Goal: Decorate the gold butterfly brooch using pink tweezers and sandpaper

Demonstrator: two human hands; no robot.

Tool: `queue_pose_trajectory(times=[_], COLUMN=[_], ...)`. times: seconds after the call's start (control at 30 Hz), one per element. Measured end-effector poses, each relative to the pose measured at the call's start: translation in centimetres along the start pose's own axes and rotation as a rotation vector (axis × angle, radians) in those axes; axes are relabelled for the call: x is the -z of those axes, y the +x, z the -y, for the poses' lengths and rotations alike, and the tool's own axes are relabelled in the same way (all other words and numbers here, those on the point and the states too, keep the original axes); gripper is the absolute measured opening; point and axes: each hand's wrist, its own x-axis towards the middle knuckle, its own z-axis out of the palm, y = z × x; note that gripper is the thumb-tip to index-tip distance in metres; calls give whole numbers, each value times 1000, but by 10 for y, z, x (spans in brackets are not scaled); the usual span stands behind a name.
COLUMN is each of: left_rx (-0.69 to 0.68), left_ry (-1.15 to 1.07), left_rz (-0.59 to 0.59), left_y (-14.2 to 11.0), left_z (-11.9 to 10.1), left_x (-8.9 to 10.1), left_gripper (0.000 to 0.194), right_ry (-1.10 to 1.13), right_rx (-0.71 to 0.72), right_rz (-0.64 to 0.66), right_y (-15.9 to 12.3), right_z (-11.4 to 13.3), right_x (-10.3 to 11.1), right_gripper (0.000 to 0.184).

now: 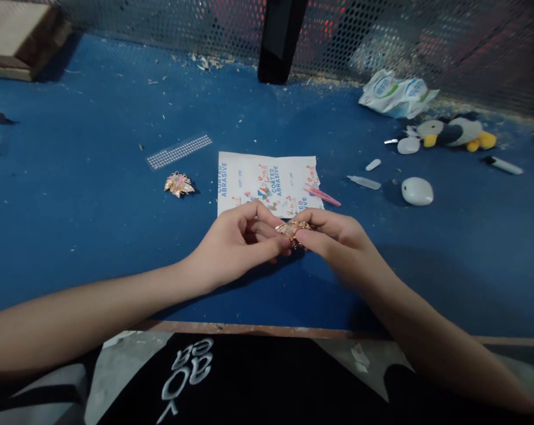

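Between the fingertips of both hands is a small gold-coloured ornament [294, 229] with openwork edges; fingers cover much of it, and its exact kind is unclear. My left hand [244, 239] pinches its left side with thumb and fingers. From the other side, my right hand [337, 236] grips it, thumb on top. Just beyond the hands lies a sheet of sandpaper [244, 171], printed backing up, with tiny coloured pieces on it. Pink tweezers [324, 195] rest across its right edge. To the left sit a gold leaf-shaped ornament [179, 184] with pink and pale parts and a strip of small gems [179, 151].
At right lie a white rounded case [417, 191], a small tube [364, 182], a plush duck [455, 133], a black-tipped pen-like item [504, 165] and a crumpled tissue pack [397, 94]. A wooden block [19, 38] stands back left. A dark post [279, 41] rises before perforated metal.
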Motion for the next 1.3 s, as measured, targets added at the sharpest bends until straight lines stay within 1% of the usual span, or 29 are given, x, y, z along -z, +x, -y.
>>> queue_pose_trajectory(times=[0.1,0.27,0.33,0.6,0.8,0.93,1.07,1.23,1.3], left_rx=[3,-5,-7,-1,2,-23,-33,-43,-50], left_ry=[0,-13,-11,20,85,121,133,205,228], left_rz=[1,14,18,23,24,34,31,7,2], left_y=[0,-1,-1,-1,-2,-3,-4,-6,-5], left_z=[0,2,2,2,2,3,4,3,3], left_x=[0,-1,0,1,1,1,1,1,1], left_gripper=[18,25,26,25,25,22,24,24,23], right_ry=[-10,-51,-62,-125,-157,-167,-164,-161,-147], right_rx=[9,11,10,-41,-55,-51,-62,-3,0], right_rz=[-9,-31,-29,-12,13,15,23,0,7], right_y=[1,2,2,0,2,4,5,7,8], right_z=[0,1,1,-1,-2,-1,-3,-9,-9], right_x=[-1,-2,-2,1,4,4,4,4,5], right_gripper=[7,8,7,14,13,12,9,7,7])
